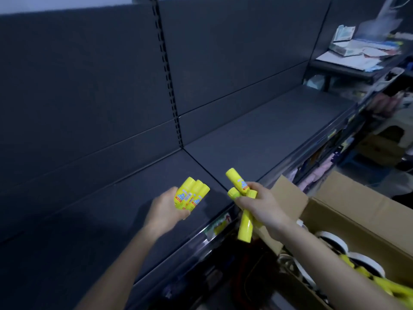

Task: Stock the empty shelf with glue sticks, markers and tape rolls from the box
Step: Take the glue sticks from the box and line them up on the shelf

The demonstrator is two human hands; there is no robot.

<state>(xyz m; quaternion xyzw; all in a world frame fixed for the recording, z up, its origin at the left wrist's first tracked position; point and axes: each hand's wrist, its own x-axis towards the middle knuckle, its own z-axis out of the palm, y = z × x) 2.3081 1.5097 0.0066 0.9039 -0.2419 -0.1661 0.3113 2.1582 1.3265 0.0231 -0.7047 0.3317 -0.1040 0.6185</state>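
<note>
Head view: left hand (166, 209) grips a tidy bundle of yellow glue sticks (190, 194) over the bare dark shelf (257, 135). Right hand (261, 204) clutches a crossed handful (245, 224) at the shelf edge, beside the box (348, 211). Best to stand the left bundle upright near the back, then square the right handful before letting go.

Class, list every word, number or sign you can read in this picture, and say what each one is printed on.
"Glue Stick", apparently: blue letters on the glue sticks in the left hand; the small print is unreadable.
Label on the other sticks, in the right hand: too blurred.
Shelf-edge tag: a red arrow, words unreadable.
</note>
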